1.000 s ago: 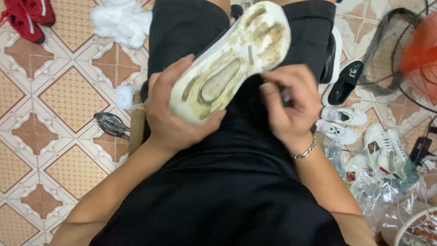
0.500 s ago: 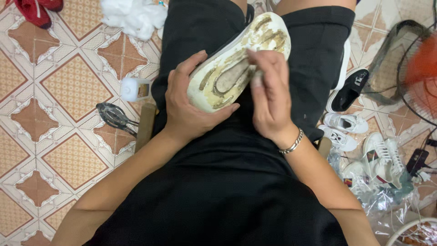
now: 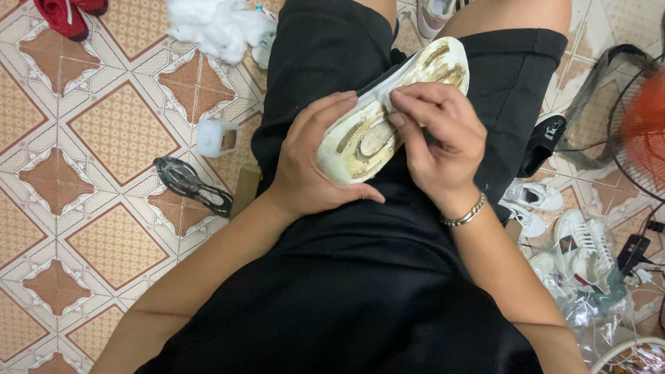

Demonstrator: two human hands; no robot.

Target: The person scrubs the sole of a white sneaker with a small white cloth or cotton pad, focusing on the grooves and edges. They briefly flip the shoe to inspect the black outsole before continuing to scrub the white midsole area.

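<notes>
A white shoe (image 3: 367,138) lies sole-up over my lap, its underside stained yellow-brown with old glue. My left hand (image 3: 312,163) cups the heel end from below and grips it. My right hand (image 3: 436,135) rests on the sole's middle, fingers pinched together on a small whitish piece (image 3: 405,86) pressed to the sole. I cannot tell what that piece is. A metal bracelet circles my right wrist.
On the patterned tile floor at left lie a black outsole (image 3: 190,183), a small white bottle (image 3: 216,137), white stuffing (image 3: 215,24) and a red shoe (image 3: 66,14). At right are several white shoes (image 3: 554,221), a black sandal (image 3: 544,142) and a fan (image 3: 637,131).
My right hand has moved from beside the shoe onto the sole and slid toward the toe. The shoe has tilted slightly and sits lower over my lap.
</notes>
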